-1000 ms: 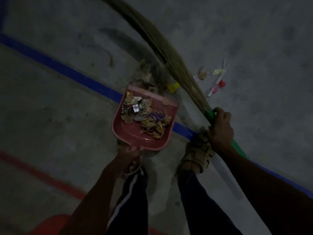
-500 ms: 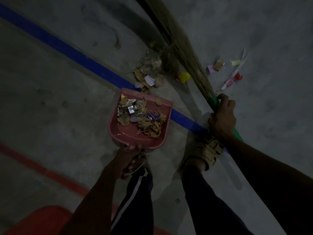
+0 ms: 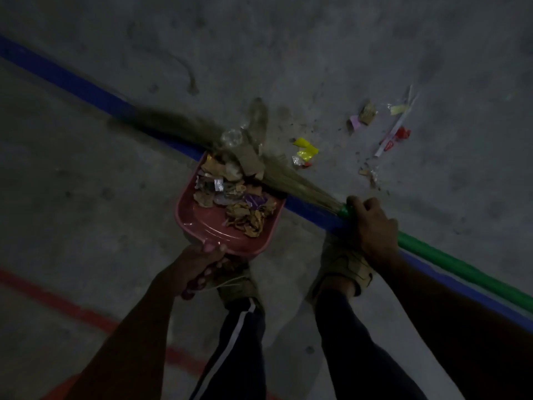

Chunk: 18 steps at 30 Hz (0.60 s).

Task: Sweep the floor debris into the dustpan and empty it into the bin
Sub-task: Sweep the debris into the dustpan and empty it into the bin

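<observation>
The left hand (image 3: 202,262) grips the handle of a pink dustpan (image 3: 202,223), whose open mouth rests on the concrete floor (image 3: 375,39) right at a blue line (image 3: 86,88) painted across it. A heap of debris (image 3: 233,194), crumpled brown scraps, foil bits and a purple wrapper, fills the front half of the pan. The right hand (image 3: 373,223) is curled round the green handle (image 3: 450,264) of a broom (image 3: 291,180), just where the straw bristles begin. The bristles lie low across the pan's mouth and stretch left along the blue line, blurred at their tips, covering part of the scraps there.

Loose litter lies on the floor beyond the pan: a yellow wrapper (image 3: 305,148) close to its right corner, and farther right a pink scrap (image 3: 355,122), a brown piece (image 3: 367,112), a white strip (image 3: 395,131) and a red bit (image 3: 402,132), all well apart from the pan. Fine crumbs dot the floor between them.

Two sandalled feet stand just behind the pan, the right sandal (image 3: 349,267) under the right wrist. A red line (image 3: 57,304) crosses the floor at lower left.
</observation>
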Motion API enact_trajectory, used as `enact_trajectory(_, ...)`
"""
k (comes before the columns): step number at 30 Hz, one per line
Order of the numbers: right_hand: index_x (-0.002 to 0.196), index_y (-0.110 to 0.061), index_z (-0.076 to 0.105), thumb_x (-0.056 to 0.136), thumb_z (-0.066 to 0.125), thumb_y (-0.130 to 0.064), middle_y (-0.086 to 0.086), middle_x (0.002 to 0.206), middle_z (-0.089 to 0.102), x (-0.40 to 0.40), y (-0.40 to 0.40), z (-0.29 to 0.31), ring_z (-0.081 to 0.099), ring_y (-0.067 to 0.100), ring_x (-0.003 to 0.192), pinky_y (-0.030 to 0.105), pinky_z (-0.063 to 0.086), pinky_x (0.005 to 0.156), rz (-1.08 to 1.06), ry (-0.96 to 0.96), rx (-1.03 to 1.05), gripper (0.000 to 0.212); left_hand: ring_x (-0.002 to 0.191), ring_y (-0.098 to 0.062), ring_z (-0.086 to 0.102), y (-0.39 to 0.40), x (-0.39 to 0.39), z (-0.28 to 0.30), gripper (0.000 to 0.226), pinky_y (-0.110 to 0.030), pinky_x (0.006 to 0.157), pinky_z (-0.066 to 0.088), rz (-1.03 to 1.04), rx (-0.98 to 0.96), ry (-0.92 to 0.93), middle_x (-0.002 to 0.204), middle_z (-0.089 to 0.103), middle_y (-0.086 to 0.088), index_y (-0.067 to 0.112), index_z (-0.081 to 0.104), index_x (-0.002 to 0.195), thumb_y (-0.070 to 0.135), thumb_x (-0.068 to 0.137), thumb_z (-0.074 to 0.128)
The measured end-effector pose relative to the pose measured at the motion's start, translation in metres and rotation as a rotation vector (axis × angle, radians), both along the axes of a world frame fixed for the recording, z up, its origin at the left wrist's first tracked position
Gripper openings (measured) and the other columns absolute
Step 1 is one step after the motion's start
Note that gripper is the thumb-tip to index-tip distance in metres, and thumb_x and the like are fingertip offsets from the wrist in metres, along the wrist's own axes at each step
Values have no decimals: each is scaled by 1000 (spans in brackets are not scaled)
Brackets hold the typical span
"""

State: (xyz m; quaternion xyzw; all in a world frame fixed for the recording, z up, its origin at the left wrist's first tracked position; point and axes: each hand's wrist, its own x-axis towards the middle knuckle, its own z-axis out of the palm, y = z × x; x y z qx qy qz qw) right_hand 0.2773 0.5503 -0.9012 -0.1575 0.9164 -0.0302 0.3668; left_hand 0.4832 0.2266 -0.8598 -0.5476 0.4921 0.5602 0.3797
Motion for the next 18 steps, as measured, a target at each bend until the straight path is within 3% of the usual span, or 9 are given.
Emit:
enact_trajectory(4, 132, -26, 42, 86, 50, -36, 12, 109, 47, 17, 7, 0, 53, 35, 84, 42, 43, 72, -9, 3, -26, 47, 31, -11, 33, -4, -3, -2, 42, -12, 36, 26, -18, 0, -4, 47, 40, -2, 5, 62, 76, 41, 97, 64)
enact_trajectory(7, 127, -20, 50, 75, 35, -46, 15, 103, 51, 28, 11, 1, 52, 35, 80, 44, 46, 70, 5, 52, -86, 60, 31, -12, 32, -2, 1, -6, 43, -13, 38, 26, -12, 6, 11, 48, 40, -3, 3, 61, 77, 41, 96, 65)
enact_trajectory(12, 120, -17, 54, 71, 43, -39, 16, 94, 54, 38, 13, 9, 52, 32, 78, 40, 36, 70, 38, 104, -155, 55, 33, -13, 32, 2, -7, 0, 49, -13, 39, 27, 15, 0, 85, 49, 41, -4, 5, 62, 72, 50, 90, 70)
enact_trajectory(15, 120, -22, 49, 72, 47, -32, 14, 96, 54, 37, 9, 20, 50, 31, 82, 41, 37, 72, -1, 79, -187, 49, 28, -11, 30, 8, -25, 13, 54, -12, 36, 24, 67, -10, 167, 42, 37, -2, 10, 51, 56, 40, 99, 63)
enact_trajectory(18, 122, -26, 43, 74, 63, -19, 14, 105, 53, 30, 5, 32, 52, 34, 88, 38, 41, 72, -39, 52, -191, 52, 28, -12, 30, 11, -47, 31, 48, -13, 38, 25, 143, -3, 229, 44, 35, -4, 8, 50, 64, 43, 95, 62)
